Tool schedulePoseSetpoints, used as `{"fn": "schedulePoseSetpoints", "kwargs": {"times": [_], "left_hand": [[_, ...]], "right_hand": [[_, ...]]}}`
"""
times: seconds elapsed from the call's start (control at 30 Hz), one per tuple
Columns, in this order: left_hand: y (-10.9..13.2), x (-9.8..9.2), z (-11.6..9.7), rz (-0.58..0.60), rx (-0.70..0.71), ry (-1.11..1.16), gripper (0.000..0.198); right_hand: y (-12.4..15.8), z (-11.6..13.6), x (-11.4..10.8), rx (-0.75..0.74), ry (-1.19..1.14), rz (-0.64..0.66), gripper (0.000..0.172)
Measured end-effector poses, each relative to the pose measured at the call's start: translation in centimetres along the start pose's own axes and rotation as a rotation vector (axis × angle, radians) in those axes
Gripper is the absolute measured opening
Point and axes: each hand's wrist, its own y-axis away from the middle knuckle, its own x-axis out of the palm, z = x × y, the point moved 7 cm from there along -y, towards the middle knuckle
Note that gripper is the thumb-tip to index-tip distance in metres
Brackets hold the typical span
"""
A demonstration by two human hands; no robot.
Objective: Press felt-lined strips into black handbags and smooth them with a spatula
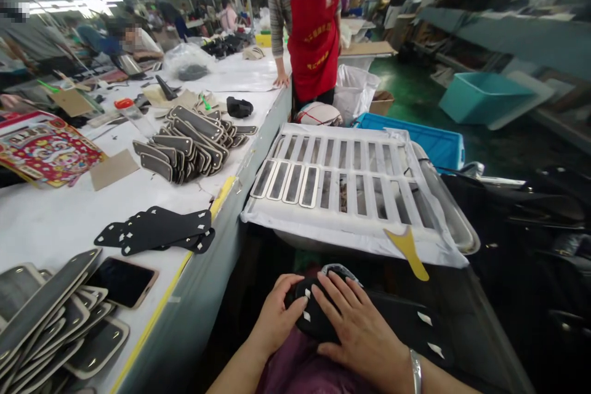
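A black rounded panel (388, 315) with small white tabs near its ends lies across my lap. My left hand (282, 308) grips its left end, thumb on top beside two white tabs and fingers at the far edge. Spread flat over the panel's left part is my right hand (353, 320), fingers apart, a silver bangle on its wrist. Just beyond the fingertips shows the rim of a round thing (341, 271) that looks wrapped in clear plastic; the panel hides the rest of it. Similar black panels (161, 229) are stacked on the white table to my left.
Ahead stands a white slatted rack (351, 221) bearing several pale-rimmed strips (289, 183) and a yellow scraper-like piece (410, 253). Piles of grey rimmed strips (189, 143) and a phone (124, 282) lie on the table (180, 200). A person in a red apron (314, 31) stands beyond.
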Motion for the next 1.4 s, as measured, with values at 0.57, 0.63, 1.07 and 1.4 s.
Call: {"fn": "schedulePoseSetpoints", "kwargs": {"times": [0.57, 0.63, 1.07, 1.4], "left_hand": [[0.2, -0.2, -0.6, 0.071, 0.050, -0.447, 0.042], [0.0, -0.3, -1.7, 0.025, 0.175, -0.627, 0.050], [-0.8, 17.4, -4.8, 0.404, 0.797, -1.214, 0.100], [-2.1, 19.0, -4.7, 0.419, 0.545, -1.082, 0.049]], "right_hand": [[7.8, -5.0, -2.4, 0.188, -0.333, 0.135, 0.095], [8.3, -6.2, -3.6, 0.286, -0.502, 0.127, 0.088], [15.6, -13.3, 1.9, 0.779, -1.497, -0.148, 0.070], [16.1, -13.7, 1.8, 0.748, -1.526, -0.293, 0.054]]}}
